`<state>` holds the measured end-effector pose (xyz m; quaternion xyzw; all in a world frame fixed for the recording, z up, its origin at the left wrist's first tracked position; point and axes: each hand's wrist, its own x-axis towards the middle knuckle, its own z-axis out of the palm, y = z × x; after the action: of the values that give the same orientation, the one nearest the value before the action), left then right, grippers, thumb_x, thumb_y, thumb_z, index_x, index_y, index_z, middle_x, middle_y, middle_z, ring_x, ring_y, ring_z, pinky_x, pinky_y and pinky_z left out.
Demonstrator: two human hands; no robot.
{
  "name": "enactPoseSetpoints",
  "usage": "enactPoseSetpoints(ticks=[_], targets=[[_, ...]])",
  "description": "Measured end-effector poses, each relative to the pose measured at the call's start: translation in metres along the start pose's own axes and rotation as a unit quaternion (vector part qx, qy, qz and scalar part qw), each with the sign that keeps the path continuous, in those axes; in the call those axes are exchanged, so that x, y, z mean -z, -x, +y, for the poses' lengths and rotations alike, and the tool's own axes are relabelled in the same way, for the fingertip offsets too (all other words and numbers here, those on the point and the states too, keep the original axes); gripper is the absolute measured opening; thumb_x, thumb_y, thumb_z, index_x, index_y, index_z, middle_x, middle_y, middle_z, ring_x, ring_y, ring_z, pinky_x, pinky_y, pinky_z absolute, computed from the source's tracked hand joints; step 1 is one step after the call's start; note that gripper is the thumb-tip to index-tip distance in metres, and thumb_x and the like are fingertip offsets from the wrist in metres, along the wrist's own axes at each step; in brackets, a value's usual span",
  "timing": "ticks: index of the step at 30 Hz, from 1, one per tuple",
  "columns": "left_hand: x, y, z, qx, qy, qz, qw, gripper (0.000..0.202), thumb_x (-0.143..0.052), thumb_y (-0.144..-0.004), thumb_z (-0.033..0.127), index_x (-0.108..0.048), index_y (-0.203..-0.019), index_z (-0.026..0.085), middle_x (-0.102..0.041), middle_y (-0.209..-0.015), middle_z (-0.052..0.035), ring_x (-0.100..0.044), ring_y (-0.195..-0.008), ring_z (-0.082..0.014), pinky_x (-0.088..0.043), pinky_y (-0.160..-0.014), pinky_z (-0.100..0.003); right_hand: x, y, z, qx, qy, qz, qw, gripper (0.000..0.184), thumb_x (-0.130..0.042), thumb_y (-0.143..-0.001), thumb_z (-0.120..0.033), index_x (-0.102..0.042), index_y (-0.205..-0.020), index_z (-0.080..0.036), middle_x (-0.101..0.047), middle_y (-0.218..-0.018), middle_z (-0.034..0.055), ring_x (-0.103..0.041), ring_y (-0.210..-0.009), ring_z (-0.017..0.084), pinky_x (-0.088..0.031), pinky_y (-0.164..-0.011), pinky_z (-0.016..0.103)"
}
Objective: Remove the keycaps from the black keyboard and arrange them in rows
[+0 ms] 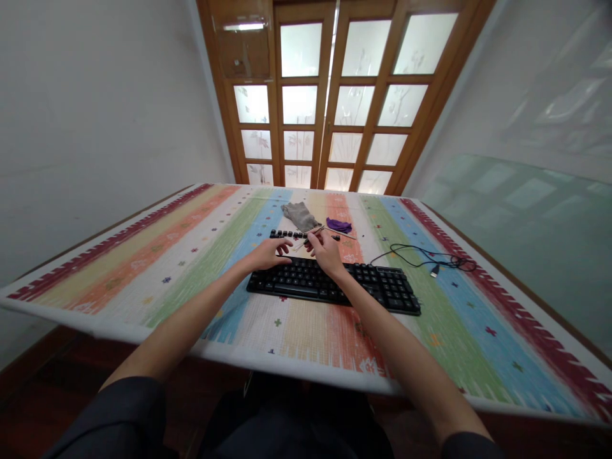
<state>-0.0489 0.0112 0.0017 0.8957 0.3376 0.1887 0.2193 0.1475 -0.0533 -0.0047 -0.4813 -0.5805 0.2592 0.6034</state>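
Observation:
A black keyboard [329, 284] lies across the table in front of me. My left hand [271, 252] is at its back left edge, fingers curved and apart, with nothing seen in them. Over the back edge, my right hand [327, 251] is closed in a pinch on a slim stick-like thing, too small to name. Thin pale sticks [301, 245], perhaps cotton swabs, show between the hands. Behind the keyboard stands a row of loose black keycaps [285, 234], partly hidden by my hands.
A grey cloth [299, 216] and a crumpled purple cloth [339, 225] lie beyond the keycaps. The keyboard's cable [415, 248] runs right into a loose coil, with its USB plug [435, 271] on the striped tablecloth [191, 280]. Wooden glazed doors [329, 80] stand behind the table.

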Motion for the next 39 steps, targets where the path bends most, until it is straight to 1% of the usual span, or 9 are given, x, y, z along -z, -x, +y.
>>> enactPoseSetpoints(ticks=[5, 13, 16, 19, 21, 25, 29, 33, 39], targets=[[-0.001, -0.007, -0.002, -0.015, 0.023, -0.018, 0.999, 0.030, -0.064, -0.078, 0.022, -0.065, -0.107, 0.016, -0.073, -0.086, -0.0036, -0.067, -0.078, -0.0160, -0.052, -0.079, -0.028, 0.004, 0.004, 0.002, 0.001, -0.004, 0.015, 1.000, 0.031, -0.052, -0.087, -0.050, -0.056, -0.087, -0.019, -0.062, -0.067, 0.0002, -0.059, -0.057, 0.014, -0.047, -0.051, 0.024], [0.003, -0.019, -0.008, -0.002, 0.068, -0.017, 0.998, 0.028, -0.061, -0.079, 0.019, -0.066, -0.106, 0.013, -0.075, -0.091, -0.0068, -0.069, -0.083, -0.0169, -0.054, -0.080, -0.029, 0.006, 0.008, 0.004, -0.005, -0.024, 0.049, 0.999, 0.032, -0.053, -0.086, -0.051, -0.057, -0.088, -0.019, -0.061, -0.066, 0.0003, -0.059, -0.054, 0.014, -0.046, -0.047, 0.024], [0.003, -0.018, -0.008, -0.005, 0.060, -0.029, 0.998, 0.022, -0.057, -0.080, 0.016, -0.070, -0.097, 0.014, -0.075, -0.093, -0.0061, -0.069, -0.086, -0.0170, -0.054, -0.082, -0.029, 0.007, 0.010, 0.005, 0.000, -0.024, 0.053, 0.998, 0.033, -0.053, -0.086, -0.051, -0.057, -0.088, -0.019, -0.062, -0.067, 0.0005, -0.059, -0.055, 0.014, -0.046, -0.047, 0.024], [0.003, -0.016, -0.008, -0.012, 0.045, -0.042, 0.998, 0.021, -0.054, -0.079, 0.014, -0.073, -0.088, 0.016, -0.075, -0.092, -0.0047, -0.069, -0.088, -0.0169, -0.054, -0.085, -0.029, 0.008, 0.010, 0.007, 0.002, -0.023, 0.057, 0.998, 0.033, -0.053, -0.087, -0.051, -0.057, -0.089, -0.019, -0.062, -0.068, 0.0005, -0.059, -0.055, 0.014, -0.046, -0.048, 0.024], [0.003, -0.014, -0.009, -0.017, 0.048, -0.051, 0.997, 0.021, -0.056, -0.077, 0.014, -0.074, -0.088, 0.016, -0.075, -0.093, -0.0046, -0.069, -0.088, -0.0168, -0.054, -0.085, -0.029, 0.008, 0.010, 0.007, 0.003, -0.024, 0.061, 0.998, 0.032, -0.052, -0.087, -0.051, -0.057, -0.090, -0.019, -0.062, -0.068, 0.0005, -0.059, -0.055, 0.014, -0.046, -0.047, 0.024], [0.004, -0.011, -0.008, -0.011, 0.068, -0.069, 0.995, 0.025, -0.060, -0.073, 0.014, -0.073, -0.095, 0.014, -0.075, -0.098, -0.0063, -0.070, -0.088, -0.0173, -0.055, -0.084, -0.029, 0.008, 0.010, 0.008, 0.008, -0.027, 0.063, 0.998, 0.030, -0.051, -0.088, -0.048, -0.057, -0.091, -0.019, -0.061, -0.068, 0.0003, -0.058, -0.054, 0.013, -0.045, -0.047, 0.024], [0.006, -0.009, -0.005, -0.005, 0.080, -0.079, 0.994, 0.022, -0.062, -0.076, 0.019, -0.072, -0.095, 0.014, -0.075, -0.097, -0.0072, -0.070, -0.088, -0.0172, -0.054, -0.085, -0.029, 0.008, 0.010, 0.009, 0.014, -0.019, 0.062, 0.998, 0.029, -0.051, -0.089, -0.048, -0.057, -0.091, -0.019, -0.062, -0.071, 0.0006, -0.058, -0.054, 0.013, -0.046, -0.050, 0.025], [0.007, -0.009, -0.003, -0.009, 0.078, -0.075, 0.994, 0.022, -0.063, -0.077, 0.020, -0.070, -0.097, 0.013, -0.074, -0.099, -0.0076, -0.069, -0.087, -0.0163, -0.054, -0.083, -0.029, 0.009, 0.010, 0.010, 0.014, -0.018, 0.066, 0.998, 0.029, -0.050, -0.090, -0.048, -0.057, -0.092, -0.019, -0.061, -0.072, 0.0002, -0.057, -0.053, 0.012, -0.047, -0.052, 0.025], [0.011, -0.011, -0.007, -0.029, 0.059, -0.090, 0.994, 0.020, -0.066, -0.078, 0.024, -0.073, -0.096, 0.017, -0.075, -0.093, -0.0050, -0.068, -0.085, -0.0161, -0.052, -0.082, -0.028, 0.011, 0.012, 0.009, 0.015, -0.019, 0.069, 0.997, 0.030, -0.050, -0.090, -0.048, -0.056, -0.093, -0.019, -0.061, -0.072, -0.0001, -0.056, -0.052, 0.011, -0.047, -0.051, 0.024]])
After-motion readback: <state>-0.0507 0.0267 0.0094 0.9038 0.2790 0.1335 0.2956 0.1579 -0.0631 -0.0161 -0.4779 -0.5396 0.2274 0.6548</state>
